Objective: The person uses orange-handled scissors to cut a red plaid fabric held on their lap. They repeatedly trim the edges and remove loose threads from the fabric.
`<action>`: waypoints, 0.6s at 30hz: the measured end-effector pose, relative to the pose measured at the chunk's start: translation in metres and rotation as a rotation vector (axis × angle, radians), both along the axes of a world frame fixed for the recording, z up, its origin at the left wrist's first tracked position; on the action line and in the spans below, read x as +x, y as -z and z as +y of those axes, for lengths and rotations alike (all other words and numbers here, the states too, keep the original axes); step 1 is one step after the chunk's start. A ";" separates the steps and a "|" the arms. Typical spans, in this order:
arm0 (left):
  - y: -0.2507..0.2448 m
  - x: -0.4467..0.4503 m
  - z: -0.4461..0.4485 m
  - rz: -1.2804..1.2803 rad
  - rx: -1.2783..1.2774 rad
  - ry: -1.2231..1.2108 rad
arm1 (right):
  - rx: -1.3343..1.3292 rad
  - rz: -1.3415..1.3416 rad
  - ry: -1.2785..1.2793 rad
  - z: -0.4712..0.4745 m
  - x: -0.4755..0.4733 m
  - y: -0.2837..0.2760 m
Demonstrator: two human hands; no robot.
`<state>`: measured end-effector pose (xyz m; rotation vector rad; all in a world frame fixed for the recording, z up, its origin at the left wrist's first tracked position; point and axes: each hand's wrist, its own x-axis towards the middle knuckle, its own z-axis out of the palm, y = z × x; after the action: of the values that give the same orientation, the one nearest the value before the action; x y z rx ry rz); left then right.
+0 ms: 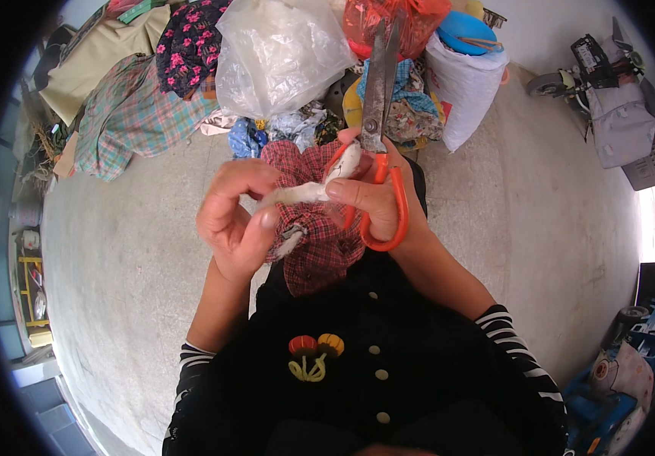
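Note:
My right hand (381,199) has orange-handled scissors (381,108) hooked in it, their dark metal blades pointing away from me and nearly closed. Its thumb also presses a white fibrous piece (345,162) against the fingers. From that piece a fluffy white strand (296,195) stretches across to my left hand (236,214), its far end between the thumb and curled fingers. Below the hands, a red-and-black plaid cloth (324,268) is draped over my lap. On it lies another small whitish tuft (289,242), partly beside the left thumb.
Ahead stand a clear plastic bag (281,57), a red bag (390,28) and a white woven sack (467,85) with a blue basin (470,31) on top. Plaid fabric (139,108) covers things at left. A scooter (607,85) is at right, above concrete floor (561,228).

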<state>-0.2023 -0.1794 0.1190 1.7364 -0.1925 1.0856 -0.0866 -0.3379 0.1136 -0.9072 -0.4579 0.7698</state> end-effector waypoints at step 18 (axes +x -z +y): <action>-0.018 0.004 -0.013 -0.049 -0.218 -0.070 | 0.059 -0.119 0.002 -0.002 0.001 0.014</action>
<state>-0.1984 -0.1924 0.1368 1.5319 -0.0419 1.1568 -0.0854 -0.3400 0.0999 -0.9012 -0.5812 0.6994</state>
